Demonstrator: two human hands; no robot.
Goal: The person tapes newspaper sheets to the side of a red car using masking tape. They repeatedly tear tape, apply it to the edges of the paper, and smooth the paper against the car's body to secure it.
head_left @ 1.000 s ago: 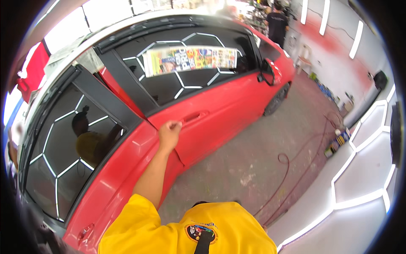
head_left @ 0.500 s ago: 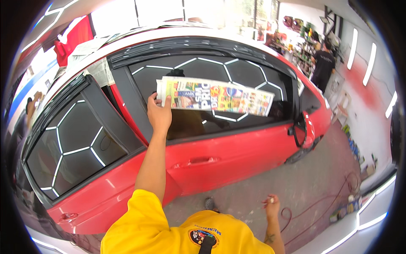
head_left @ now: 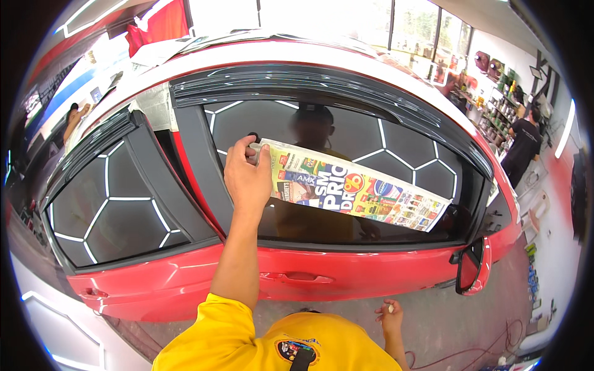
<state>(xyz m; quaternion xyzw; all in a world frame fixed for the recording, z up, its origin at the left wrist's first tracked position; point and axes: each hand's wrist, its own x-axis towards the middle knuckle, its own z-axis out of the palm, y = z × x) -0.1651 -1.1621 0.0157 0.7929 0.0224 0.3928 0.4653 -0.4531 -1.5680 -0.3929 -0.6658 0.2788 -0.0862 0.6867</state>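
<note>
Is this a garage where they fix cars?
Probably, yes: it looks like a car workshop, perhaps one that tints or details windows. A red car with dark glass fills the view, the left hand presses a colourful printed paper sheet against its window, and shelves of supplies line the far wall.

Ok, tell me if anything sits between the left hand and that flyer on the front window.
Nothing visible does. The left hand already grips the flyer at its left end, against the window. The right hand hangs low, apart from it.
</note>
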